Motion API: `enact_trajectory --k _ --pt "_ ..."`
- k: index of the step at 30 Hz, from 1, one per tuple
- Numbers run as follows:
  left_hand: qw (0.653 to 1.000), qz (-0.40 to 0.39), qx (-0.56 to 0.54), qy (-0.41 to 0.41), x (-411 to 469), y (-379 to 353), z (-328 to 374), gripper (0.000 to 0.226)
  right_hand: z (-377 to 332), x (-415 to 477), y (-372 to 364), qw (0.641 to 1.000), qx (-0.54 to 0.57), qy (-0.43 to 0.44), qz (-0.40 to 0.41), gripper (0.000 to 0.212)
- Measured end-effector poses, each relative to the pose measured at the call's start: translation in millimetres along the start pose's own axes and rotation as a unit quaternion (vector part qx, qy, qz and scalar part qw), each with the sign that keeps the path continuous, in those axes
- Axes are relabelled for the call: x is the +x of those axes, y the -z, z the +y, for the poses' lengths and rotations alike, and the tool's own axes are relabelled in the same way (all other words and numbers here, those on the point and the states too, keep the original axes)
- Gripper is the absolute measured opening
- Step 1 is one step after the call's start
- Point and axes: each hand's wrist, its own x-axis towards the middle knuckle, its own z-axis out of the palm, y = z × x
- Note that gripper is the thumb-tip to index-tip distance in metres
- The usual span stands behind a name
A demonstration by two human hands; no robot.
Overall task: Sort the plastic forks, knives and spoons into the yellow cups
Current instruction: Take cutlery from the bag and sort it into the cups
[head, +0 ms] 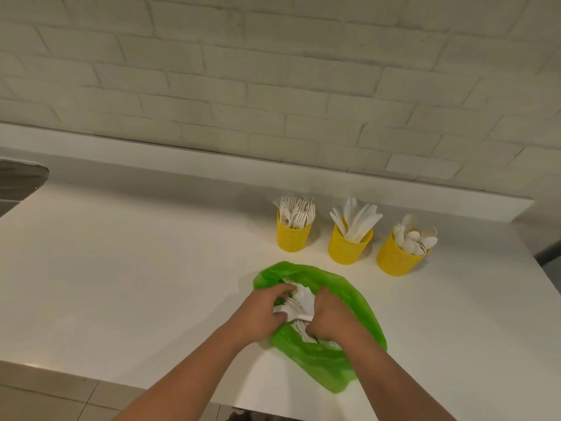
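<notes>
I'm on one head camera, looking forward and down from the near edge of the counter [121,268]. The left hand [261,314] and right hand [331,319] sit close, low centre. The cups [346,252] stand farther back, and the wall [273,71] fills the top.

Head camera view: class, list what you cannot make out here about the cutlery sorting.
- Head view: white plastic cutlery in the crumpled green plastic bag. The left hand and right hand grip and cover it, so kinds and count are unclear.
- Head view: handles inside the three yellow perforated cups. The cup walls hide them.
- Head view: grey metal object. The left edge cuts it off, so what it is stays unclear.
</notes>
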Motion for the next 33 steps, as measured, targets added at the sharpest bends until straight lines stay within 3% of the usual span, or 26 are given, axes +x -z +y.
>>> enact_trajectory --k 3,4,7,10,15,18,21,24,27,33 --pt "1.000 0.011 -0.025 0.003 -0.6 2.4 0.2 0.061 4.1 -0.8 1.0 1.000 0.004 0.019 -0.014 0.022" --pt "0.999 0.022 -0.041 0.005 -1.2 2.7 0.5 0.061 5.3 -0.8 -0.4 1.000 0.014 0.021 -0.016 0.018" --pt "0.993 0.056 -0.100 0.017 -0.6 3.0 -0.5 0.057 5.5 -0.8 -3.6 0.998 0.058 0.017 0.001 0.023" --pt "0.986 0.072 -0.149 0.023 -0.3 4.0 -0.8 0.049 3.6 -1.5 -4.6 0.997 0.082 0.013 0.011 0.047" --pt "0.979 0.085 -0.184 0.021 -3.4 8.4 3.6 0.040 11.9 -0.8 -6.0 0.993 0.115 0.038 -0.010 0.038" --pt "0.968 0.091 -0.230 0.028 -5.9 11.9 10.7 0.049 15.0 -1.9 -5.7 0.987 0.154 0.033 0.002 0.037" --pt "0.955 0.072 -0.285 0.049 -3.7 13.9 20.0 0.038 15.9 -2.5 -6.2 0.983 0.178 0.034 0.016 0.039" --pt "0.981 0.102 -0.149 0.068 4.5 12.6 18.3 0.048 16.7 -2.3 -8.7 0.981 0.192 0.041 0.009 0.051" --pt "0.993 0.101 -0.008 0.060 11.0 12.6 18.8 0.052 15.0 -2.2 -8.4 0.987 0.156 0.045 0.000 0.045" --pt "0.991 0.111 -0.025 0.069 13.6 22.2 23.8 0.044 20.5 -3.8 -6.2 0.989 0.126 0.073 -0.014 0.035"
